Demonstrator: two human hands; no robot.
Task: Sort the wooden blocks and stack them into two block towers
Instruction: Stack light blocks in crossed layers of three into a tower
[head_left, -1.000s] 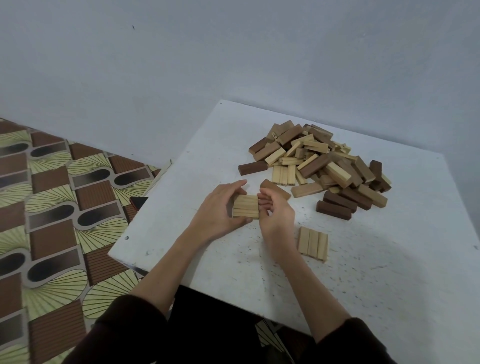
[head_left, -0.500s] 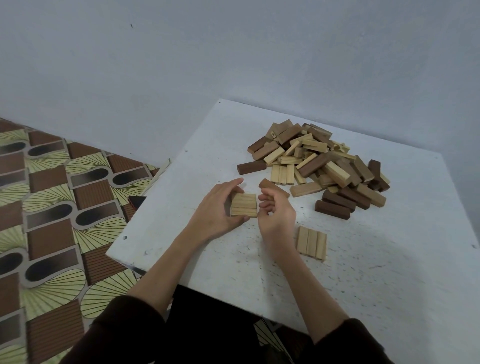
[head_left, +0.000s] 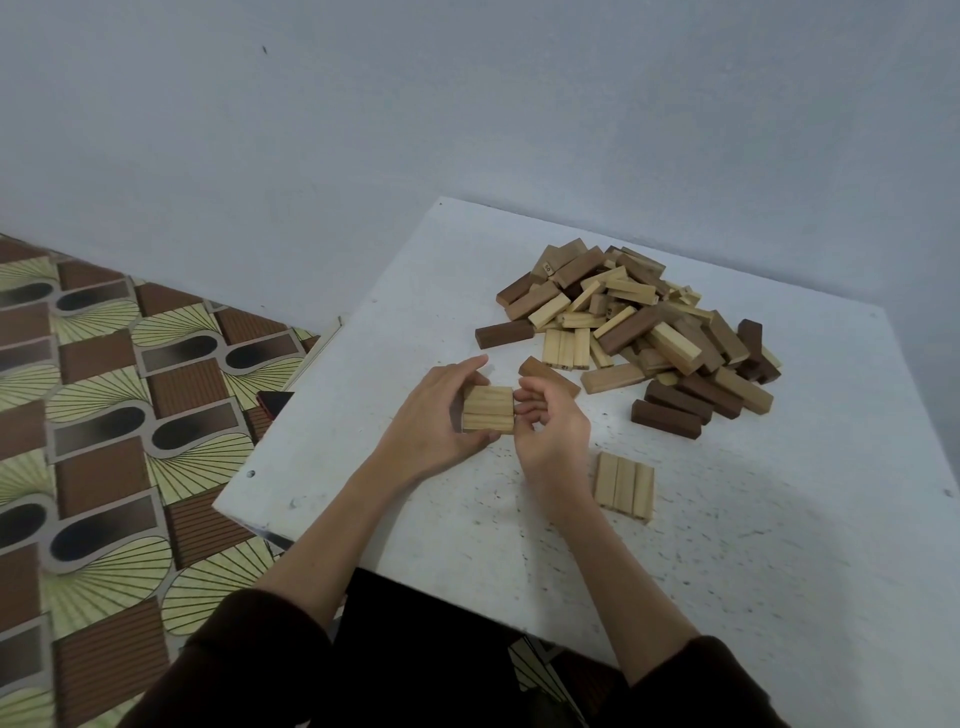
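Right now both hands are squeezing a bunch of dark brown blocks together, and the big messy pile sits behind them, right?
Not quite. In the head view the left hand and right hand squeeze light blocks, not dark brown ones. The pile does sit behind them.

— Any writing to be read here?

— Only small dark stamps on the mixed heap of light and dark brown wooden blocks (head_left: 639, 322) at the far right of the white table (head_left: 779, 519). One sits on the end face of a light tan block at the heap's far left (head_left: 547, 268); it looks like a two-digit number, perhaps 50, though it is too small to be sure.

— Nothing else?

— Other marks on the heap are too blurred to read.
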